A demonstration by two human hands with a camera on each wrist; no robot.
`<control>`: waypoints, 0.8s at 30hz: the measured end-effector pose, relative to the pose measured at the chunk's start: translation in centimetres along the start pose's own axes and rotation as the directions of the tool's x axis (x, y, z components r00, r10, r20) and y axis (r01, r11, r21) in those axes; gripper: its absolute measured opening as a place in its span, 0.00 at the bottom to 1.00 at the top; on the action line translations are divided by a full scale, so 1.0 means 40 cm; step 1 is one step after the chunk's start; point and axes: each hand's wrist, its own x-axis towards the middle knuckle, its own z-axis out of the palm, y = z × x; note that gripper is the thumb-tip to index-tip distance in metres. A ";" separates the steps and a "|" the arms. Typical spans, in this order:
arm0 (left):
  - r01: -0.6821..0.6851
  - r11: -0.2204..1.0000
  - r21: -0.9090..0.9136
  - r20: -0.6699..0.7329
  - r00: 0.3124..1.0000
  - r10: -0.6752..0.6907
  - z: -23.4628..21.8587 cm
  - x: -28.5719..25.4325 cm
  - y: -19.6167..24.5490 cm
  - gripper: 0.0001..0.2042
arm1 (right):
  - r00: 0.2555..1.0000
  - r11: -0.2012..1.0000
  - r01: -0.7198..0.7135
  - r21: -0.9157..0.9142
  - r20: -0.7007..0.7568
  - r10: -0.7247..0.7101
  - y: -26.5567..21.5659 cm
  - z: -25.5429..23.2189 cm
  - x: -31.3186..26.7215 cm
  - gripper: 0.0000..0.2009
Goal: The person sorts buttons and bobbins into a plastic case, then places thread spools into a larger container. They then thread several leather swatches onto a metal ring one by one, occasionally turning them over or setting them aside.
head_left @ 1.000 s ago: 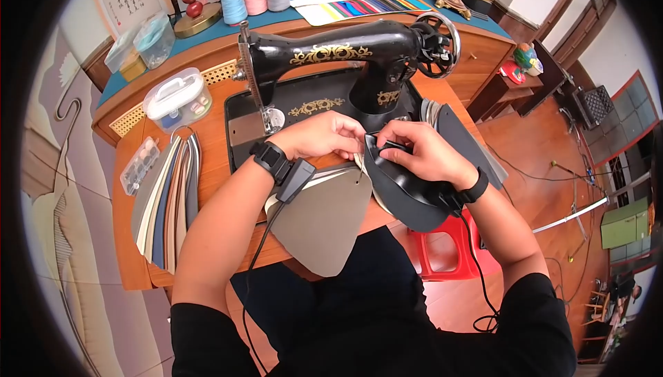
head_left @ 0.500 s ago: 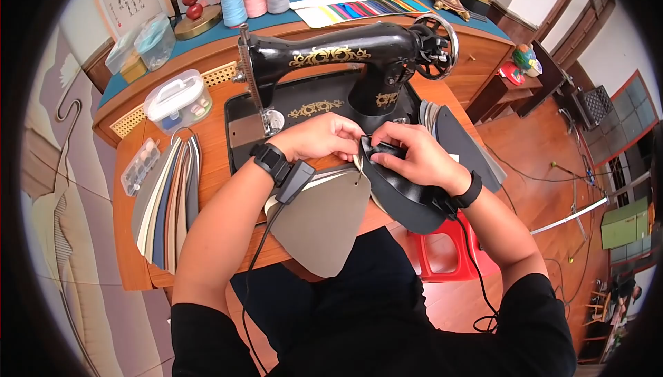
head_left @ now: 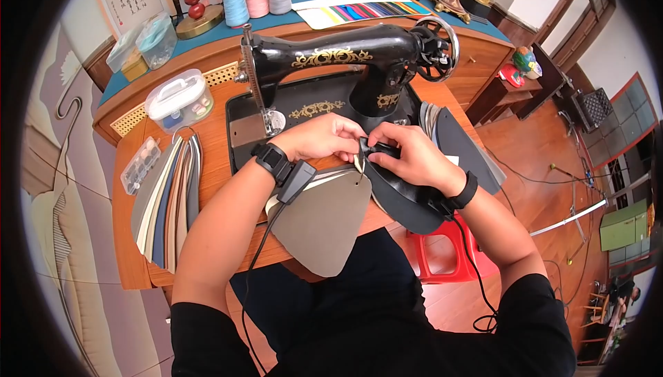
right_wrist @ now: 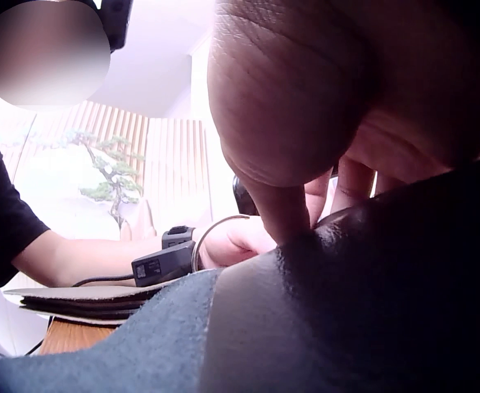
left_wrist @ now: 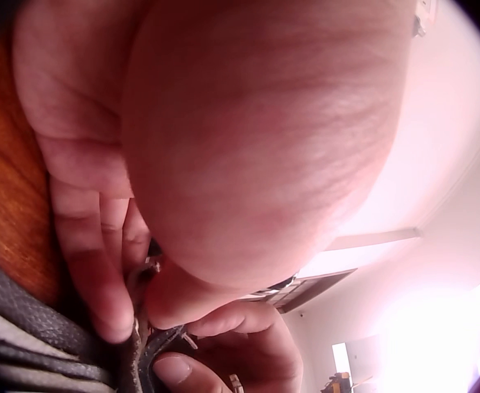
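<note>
The left hand (head_left: 324, 137) pinches the narrow upper end of a stack of leather swatches; in the left wrist view its thumb and forefinger (left_wrist: 113, 307) close on the thin layered edges. The right hand (head_left: 414, 156) pinches the top of a dark swatch (head_left: 407, 204) with thumb and fingers, close beside the left fingertips. A grey-taupe swatch (head_left: 323, 221) fans out to the left over the table's front edge. In the right wrist view a ring (right_wrist: 211, 233) arcs in front of the left hand.
A black sewing machine (head_left: 331, 52) stands behind the hands. Another swatch bundle (head_left: 169, 201), a small clear case (head_left: 141, 164) and a lidded box (head_left: 178, 101) lie at the left. More swatches (head_left: 463, 143) are at the right, a red stool (head_left: 449, 253) below.
The right hand and the top of the dark swatch have shifted slightly left, closer to the left fingertips. The left hand has hardly moved and keeps its pinch.
</note>
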 end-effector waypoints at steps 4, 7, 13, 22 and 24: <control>0.016 0.997 -0.070 -0.028 0.999 -0.018 0.005 0.002 0.004 0.16 | 0.999 0.994 -0.030 -0.102 0.014 0.032 0.016 0.008 0.003 0.11; 0.056 0.979 -0.194 -0.042 0.997 -0.065 0.010 -0.005 0.026 0.16 | 0.998 0.980 0.022 -0.195 -0.058 -0.034 0.015 0.011 -0.004 0.12; 0.060 0.995 -0.075 -0.031 0.998 -0.062 0.014 -0.004 0.026 0.15 | 0.996 0.995 -0.093 -0.025 0.015 0.093 -0.006 -0.035 -0.010 0.08; -0.002 1.000 -0.012 -0.011 1.000 0.002 0.012 -0.010 0.020 0.11 | 0.944 0.806 -0.315 -0.501 -0.251 0.214 0.128 -0.244 -0.045 0.15; -0.003 1.000 -0.001 -0.008 1.000 0.003 0.011 -0.009 0.021 0.11 | 0.935 0.762 -0.344 -0.548 -0.270 0.229 0.181 -0.261 -0.074 0.15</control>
